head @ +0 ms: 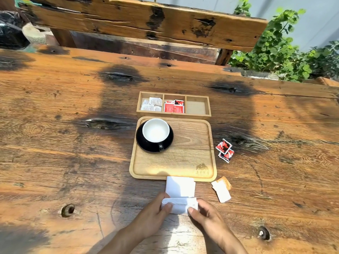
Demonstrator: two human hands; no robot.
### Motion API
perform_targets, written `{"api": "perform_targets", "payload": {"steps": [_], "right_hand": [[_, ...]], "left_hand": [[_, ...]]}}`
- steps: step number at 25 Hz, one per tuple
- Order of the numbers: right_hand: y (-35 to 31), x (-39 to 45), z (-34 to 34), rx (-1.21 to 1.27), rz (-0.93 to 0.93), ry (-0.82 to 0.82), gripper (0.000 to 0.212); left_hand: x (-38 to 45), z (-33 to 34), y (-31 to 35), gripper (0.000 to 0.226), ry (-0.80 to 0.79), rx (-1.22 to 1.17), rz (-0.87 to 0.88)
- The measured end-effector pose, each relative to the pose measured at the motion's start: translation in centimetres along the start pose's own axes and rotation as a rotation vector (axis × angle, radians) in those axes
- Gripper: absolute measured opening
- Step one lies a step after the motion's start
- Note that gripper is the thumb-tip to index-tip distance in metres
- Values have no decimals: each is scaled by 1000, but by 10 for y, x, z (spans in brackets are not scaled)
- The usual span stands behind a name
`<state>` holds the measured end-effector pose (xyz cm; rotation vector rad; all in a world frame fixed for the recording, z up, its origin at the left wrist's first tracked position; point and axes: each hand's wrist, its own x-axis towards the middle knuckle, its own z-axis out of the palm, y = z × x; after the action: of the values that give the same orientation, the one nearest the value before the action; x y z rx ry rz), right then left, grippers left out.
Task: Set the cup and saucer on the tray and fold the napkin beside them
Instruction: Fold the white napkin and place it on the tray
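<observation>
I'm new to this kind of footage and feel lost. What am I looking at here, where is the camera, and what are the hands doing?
There is no machine here: a person wears one wide-angle camera on the head, so you look forward and down at their own two bare hands. The left hand and the right hand both pinch a white napkin, mid-fold, on a rough wooden table. The napkin's far edge overlaps the near rim of a wooden tray. On the tray's far left sits a black saucer with a white-lined cup on it, which looks empty. Behind the tray is a three-part wooden box: pale sachets left, red ones in the middle, nothing in the right part. Two red sachets and a torn packet lie on the table to the tray's right.
</observation>
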<state>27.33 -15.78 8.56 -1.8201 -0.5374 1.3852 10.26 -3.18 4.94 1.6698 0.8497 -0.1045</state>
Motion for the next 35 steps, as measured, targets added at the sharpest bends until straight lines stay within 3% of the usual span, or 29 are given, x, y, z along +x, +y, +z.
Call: {"api": "perform_targets", "payload": {"steps": [4,10,17,24,28,30,33,35], "right_hand": [[22,11,4,-102,57,74,7],[34,34,13,-222,91,254,28],[31,52,25,-276,208,475,29],[24,67,25,-374,351,527,31],[19,72,24,-353,419,516,34],[19,75,21,-318,447,490,35],[17,75,15,-218,480,433,35],[17,72,12,-98,474,404,36]], "left_hand": [[2,4,-2,11,37,41,-55],[20,7,-4,33,141,57,-165],[42,8,0,37,193,93,-260],[61,12,13,33,274,184,-403],[58,15,20,33,281,356,-435],[54,20,22,29,311,247,-453],[51,24,26,29,391,-226,-548],[53,24,31,35,342,-498,-603]]}}
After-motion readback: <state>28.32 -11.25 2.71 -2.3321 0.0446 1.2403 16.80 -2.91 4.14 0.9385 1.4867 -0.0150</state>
